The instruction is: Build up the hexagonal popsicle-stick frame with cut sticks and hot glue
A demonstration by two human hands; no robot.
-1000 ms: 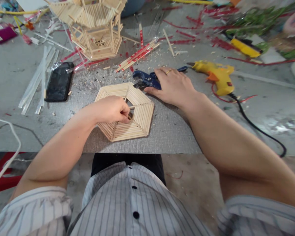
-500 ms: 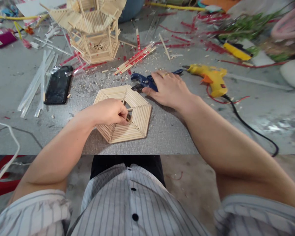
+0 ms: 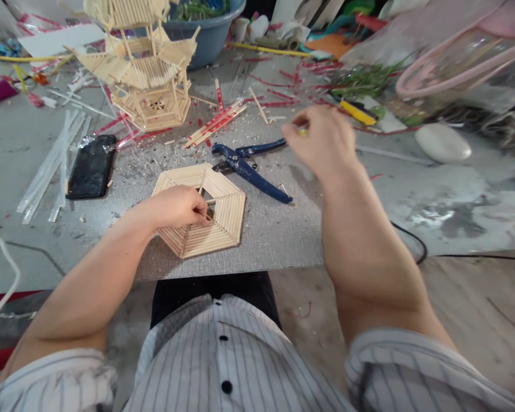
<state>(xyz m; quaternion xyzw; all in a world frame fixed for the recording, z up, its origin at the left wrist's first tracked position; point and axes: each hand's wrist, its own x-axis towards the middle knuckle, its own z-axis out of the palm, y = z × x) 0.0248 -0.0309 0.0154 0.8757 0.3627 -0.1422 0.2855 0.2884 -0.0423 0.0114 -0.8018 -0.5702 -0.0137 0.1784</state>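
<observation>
My left hand point(image 3: 182, 207) is closed, its fingertips pinched at the central opening of a flat hexagonal panel point(image 3: 223, 220) made of thin wooden sticks; whatever lies between the fingertips is hidden. The panel rests on the table near the front edge. To the right of it lie blue-handled cutters point(image 3: 255, 171), untouched, with their handles spread. My right hand point(image 3: 326, 137) is curled just beyond the cutters' upper handle, around the yellow glue gun point(image 3: 302, 132). Only a small yellow bit of the gun shows by the thumb; the palm hides the rest.
A tiered stick-built pavilion point(image 3: 150, 86) stands at the back left, before a blue basin point(image 3: 206, 40). A black phone point(image 3: 92, 167) lies beside clear glue sticks point(image 3: 54, 166). Red-wrapped sticks point(image 3: 217, 123), a yellow cutter knife point(image 3: 357, 113) and a white rounded object point(image 3: 442, 142) lie farther back.
My right hand has let go of the cutters and moved right to the glue gun, fingers now curled. My left hand stays at the panel's centre. The whole view has shifted.
</observation>
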